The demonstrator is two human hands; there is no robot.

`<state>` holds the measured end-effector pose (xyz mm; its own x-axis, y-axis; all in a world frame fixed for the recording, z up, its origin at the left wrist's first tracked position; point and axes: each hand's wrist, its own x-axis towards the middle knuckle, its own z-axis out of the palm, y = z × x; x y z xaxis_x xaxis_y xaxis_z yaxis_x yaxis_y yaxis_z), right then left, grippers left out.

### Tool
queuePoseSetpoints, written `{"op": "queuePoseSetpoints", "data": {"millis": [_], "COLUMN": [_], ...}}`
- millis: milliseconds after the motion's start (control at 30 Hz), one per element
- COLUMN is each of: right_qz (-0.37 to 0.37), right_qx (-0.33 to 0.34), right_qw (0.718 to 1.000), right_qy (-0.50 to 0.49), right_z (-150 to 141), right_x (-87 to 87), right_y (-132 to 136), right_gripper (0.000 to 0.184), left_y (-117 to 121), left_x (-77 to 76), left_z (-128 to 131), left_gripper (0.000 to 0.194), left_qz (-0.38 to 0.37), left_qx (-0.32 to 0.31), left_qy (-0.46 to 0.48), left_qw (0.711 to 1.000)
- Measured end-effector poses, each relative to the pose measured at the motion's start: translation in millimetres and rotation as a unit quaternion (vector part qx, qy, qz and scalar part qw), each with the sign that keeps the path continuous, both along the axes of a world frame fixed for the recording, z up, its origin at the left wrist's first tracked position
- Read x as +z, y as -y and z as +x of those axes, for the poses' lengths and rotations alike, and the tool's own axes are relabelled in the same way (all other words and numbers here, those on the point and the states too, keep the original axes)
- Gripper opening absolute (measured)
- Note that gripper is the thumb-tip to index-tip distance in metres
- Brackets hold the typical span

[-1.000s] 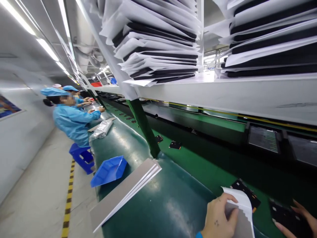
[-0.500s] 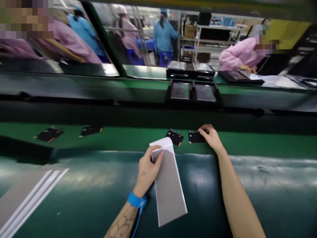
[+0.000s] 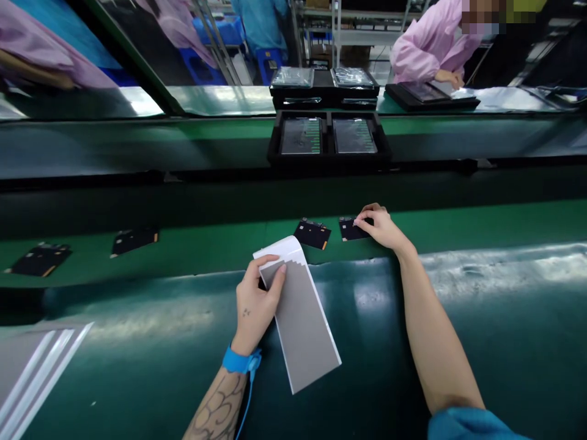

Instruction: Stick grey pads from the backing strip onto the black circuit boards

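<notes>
My left hand grips a sheet of grey labels near its top, thumb on the face. The sheet's white backing curls over at the top, with a stepped edge where the grey begins. My right hand is over a black circuit board on the green belt, covering its right end. Thumb and forefinger are pinched at the board; whatever is between them is too small to make out. Just left of it lies another black circuit board, partly tilted, close to the sheet's curled top.
More black boards lie on the belt at left. Grey label sheets rest on the near worktop. Beyond the belt stands a black tray with clear-wrapped panels. A co-worker in pink handles items at back right.
The view has shifted down and to the right, so everything sits higher and further left. My right hand stays at the same board, its fingertips pinched there. The left still grips the sheet.
</notes>
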<state>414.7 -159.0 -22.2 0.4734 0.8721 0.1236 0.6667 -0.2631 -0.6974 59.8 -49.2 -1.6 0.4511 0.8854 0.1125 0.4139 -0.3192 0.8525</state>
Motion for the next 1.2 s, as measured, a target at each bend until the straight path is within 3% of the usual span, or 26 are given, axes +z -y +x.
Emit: {"op": "queuePoseSetpoints", "data": {"millis": [367,667,833,967,1133,1200], "right_qz": [-0.019,-0.015,0.051,0.115,0.078,0.076], "right_qx": [0.021,-0.033,-0.044,-0.081,0.03,0.033], "right_qw": [1.0,0.999,0.997,0.99,0.984,0.977], "right_qy": [0.002,0.033,0.028,0.023,0.16,0.198], "right_z": [10.8,14.4,20.5,18.1,-10.2,-15.4], "right_x": [4.0,-2.8,-2.4,-17.8,-38.2,-47.5], "right_y": [11.2,11.5,16.3,0.2,-26.2,-31.1], "right_gripper": [0.033,0.024,0.037,0.056,0.08,0.079], "left_y": [-0.3,-3.3,-0.3,1.0,0.7,2.1], "left_x": [-2.5,-6.9,-5.9,-7.1,-10.1,-10.0], "left_z": [-0.9,-0.5,3.0,10.5,16.3,17.7], "left_gripper": [0.039,0.041,0.031,0.024,0.028,0.029], "left_qz": [0.001,-0.014,0.016,0.03,0.028,0.025], "left_qx": [0.005,0.001,0.011,-0.002,0.015,0.019], "left_qy": [-0.016,-0.01,0.0,0.001,-0.013,-0.024], "left_qw": [1.0,1.0,1.0,1.0,0.999,0.999]}}
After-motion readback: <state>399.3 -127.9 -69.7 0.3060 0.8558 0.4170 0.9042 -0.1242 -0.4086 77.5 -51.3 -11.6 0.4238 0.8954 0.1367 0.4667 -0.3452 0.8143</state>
